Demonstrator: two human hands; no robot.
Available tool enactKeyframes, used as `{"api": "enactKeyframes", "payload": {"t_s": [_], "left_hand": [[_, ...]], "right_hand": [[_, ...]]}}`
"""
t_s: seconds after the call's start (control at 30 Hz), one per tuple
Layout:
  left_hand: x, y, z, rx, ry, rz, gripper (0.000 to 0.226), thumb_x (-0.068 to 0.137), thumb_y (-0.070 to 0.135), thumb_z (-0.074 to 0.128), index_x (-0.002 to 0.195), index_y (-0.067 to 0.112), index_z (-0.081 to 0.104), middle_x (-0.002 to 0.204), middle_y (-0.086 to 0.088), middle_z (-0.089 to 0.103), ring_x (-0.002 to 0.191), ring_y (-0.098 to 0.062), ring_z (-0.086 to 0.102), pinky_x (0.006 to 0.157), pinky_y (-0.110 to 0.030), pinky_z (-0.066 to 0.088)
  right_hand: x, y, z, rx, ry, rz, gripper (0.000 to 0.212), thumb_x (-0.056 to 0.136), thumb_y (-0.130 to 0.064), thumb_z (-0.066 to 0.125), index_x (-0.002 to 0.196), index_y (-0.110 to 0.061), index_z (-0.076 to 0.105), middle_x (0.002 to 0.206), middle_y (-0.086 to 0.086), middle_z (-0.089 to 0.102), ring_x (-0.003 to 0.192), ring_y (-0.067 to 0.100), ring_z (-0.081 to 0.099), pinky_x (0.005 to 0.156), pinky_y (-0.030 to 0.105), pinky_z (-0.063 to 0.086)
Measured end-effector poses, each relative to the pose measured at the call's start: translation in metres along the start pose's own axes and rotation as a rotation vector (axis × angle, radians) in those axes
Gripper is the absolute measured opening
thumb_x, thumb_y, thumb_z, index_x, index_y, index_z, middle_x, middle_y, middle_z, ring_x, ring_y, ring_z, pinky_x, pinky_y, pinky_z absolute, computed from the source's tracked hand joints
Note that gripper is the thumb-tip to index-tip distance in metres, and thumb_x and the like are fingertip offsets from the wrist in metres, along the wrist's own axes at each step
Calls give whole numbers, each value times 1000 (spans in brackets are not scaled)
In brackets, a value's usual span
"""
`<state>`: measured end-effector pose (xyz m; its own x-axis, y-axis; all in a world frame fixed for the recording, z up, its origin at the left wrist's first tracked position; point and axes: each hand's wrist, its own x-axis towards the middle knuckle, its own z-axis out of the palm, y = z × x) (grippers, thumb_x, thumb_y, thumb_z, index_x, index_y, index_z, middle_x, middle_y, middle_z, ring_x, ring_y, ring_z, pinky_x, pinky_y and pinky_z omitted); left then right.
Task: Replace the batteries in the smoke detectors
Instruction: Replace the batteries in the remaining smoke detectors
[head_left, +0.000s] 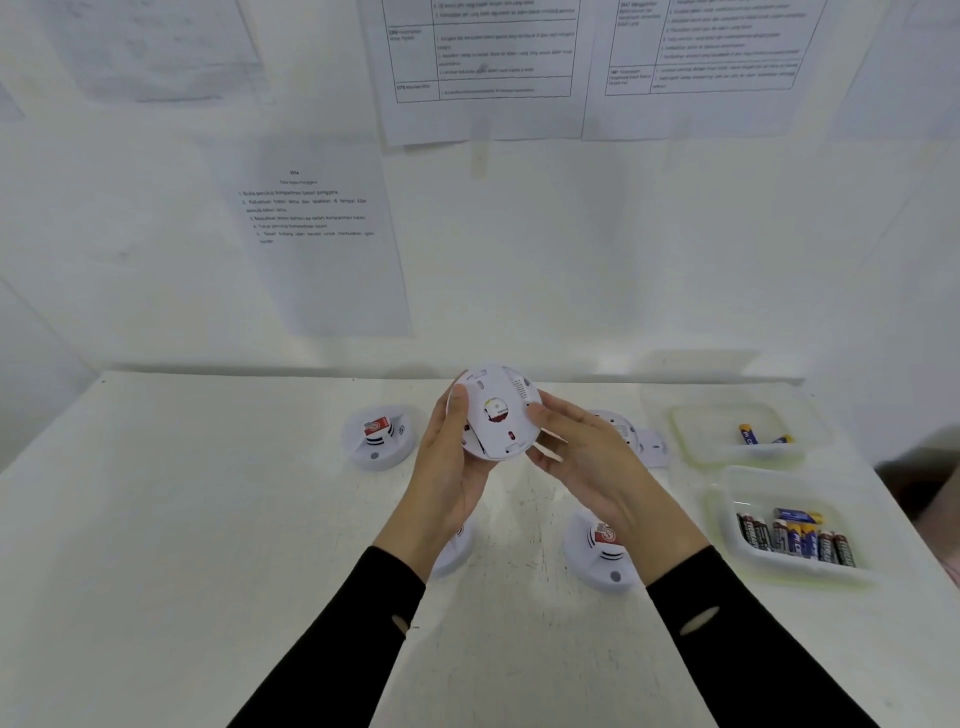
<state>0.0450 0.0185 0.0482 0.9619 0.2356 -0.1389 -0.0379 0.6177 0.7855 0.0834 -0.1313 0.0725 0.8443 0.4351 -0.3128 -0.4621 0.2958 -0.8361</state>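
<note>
- a near detector (602, 556) lies on the white table (208, 519) under the right wrist, with batteries (795, 538) in a tray (724, 501) beside it.
- the left hand (447, 467) and right hand (587, 467) grip opposite edges of the held smoke detector (496, 415), raised above the table with its back towards the camera.
- a far detector (379, 436) rests at the left.

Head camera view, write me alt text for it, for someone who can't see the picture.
A left hand and a right hand hold a round white smoke detector, its back toward the camera, above a white table. Other detectors lie on it, and two clear trays on the right hold batteries.
</note>
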Motion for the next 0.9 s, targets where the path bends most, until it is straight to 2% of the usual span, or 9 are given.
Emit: {"api": "enactKeyframes", "payload": {"t_s": [0.1, 0.23, 0.4, 0.57, 0.67, 0.73, 0.8, 0.87, 0.9], "left_hand": [[0, 3, 2, -29, -9, -22, 52, 102, 38, 44, 142, 4, 48, 139, -20, 58, 129, -35, 56, 105, -51, 48], [1, 4, 3, -28, -22, -33, 37, 104, 26, 40, 130, 5, 58, 129, -19, 65, 116, -31, 65, 87, -40, 59], [1, 4, 3, -34, -41, -32, 33, 104, 26, 39, 118, 8, 64, 117, -15, 72, 106, -28, 70, 79, -38, 61], [4, 4, 3, -23, -39, -30, 37, 100, 29, 43, 122, 6, 62, 116, -17, 71, 104, -29, 71, 83, -43, 61], [6, 3, 1, 4, -38, -25, 35, 103, 29, 42, 118, 7, 65, 114, -16, 72, 102, -28, 71, 84, -44, 60], [7, 3, -2, 31, -29, -28, 37, 104, 31, 43, 124, 6, 63, 122, -18, 69, 110, -31, 68, 89, -46, 58], [11, 3, -10, 109, -52, -32, 46, 103, 35, 48, 139, 7, 53, 136, -18, 60, 125, -34, 59, 100, -51, 51], [16, 7, -19, 166, 9, -40, 50, 102, 38, 52, 145, 14, 48, 143, -9, 57, 132, -28, 54, 110, -52, 43], [18, 11, -24, 174, 65, -44, 50, 101, 39, 53, 146, 18, 47, 144, -4, 56, 134, -24, 52, 112, -49, 40]], "right_hand": [[2, 2, 0, 91, 29, 19, 32, 88, -10, 66, 120, -7, 65, 113, 10, 71, 98, 21, 64, 87, 32, 53], [3, 3, 0, 125, 32, 33, 29, 87, -7, 67, 116, -6, 67, 106, 8, 72, 94, 21, 64, 81, 31, 54], [5, 2, 1, 126, 10, 77, 34, 85, -5, 67, 119, -7, 67, 111, 9, 70, 95, 19, 64, 75, 30, 55], [5, 5, 0, 90, -36, 70, 33, 87, 0, 64, 119, -6, 66, 108, 7, 70, 93, 17, 63, 77, 30, 54], [5, 8, -1, 76, -76, 54, 36, 87, -1, 64, 123, -6, 64, 118, 7, 69, 101, 18, 65, 86, 32, 54], [5, 7, -4, 57, -91, 41, 37, 87, -2, 65, 124, -7, 64, 121, 8, 68, 107, 19, 65, 90, 33, 54], [6, 6, -6, 27, -85, -5, 37, 86, -2, 66, 122, -8, 64, 119, 7, 69, 108, 19, 66, 90, 33, 55], [9, 5, -9, -82, -23, -117, 36, 85, -1, 69, 119, -10, 65, 114, 5, 71, 105, 20, 67, 90, 33, 55], [13, 5, -11, -216, 39, -194, 36, 84, -3, 71, 117, -13, 65, 112, 3, 71, 104, 19, 66, 89, 31, 55]]}}
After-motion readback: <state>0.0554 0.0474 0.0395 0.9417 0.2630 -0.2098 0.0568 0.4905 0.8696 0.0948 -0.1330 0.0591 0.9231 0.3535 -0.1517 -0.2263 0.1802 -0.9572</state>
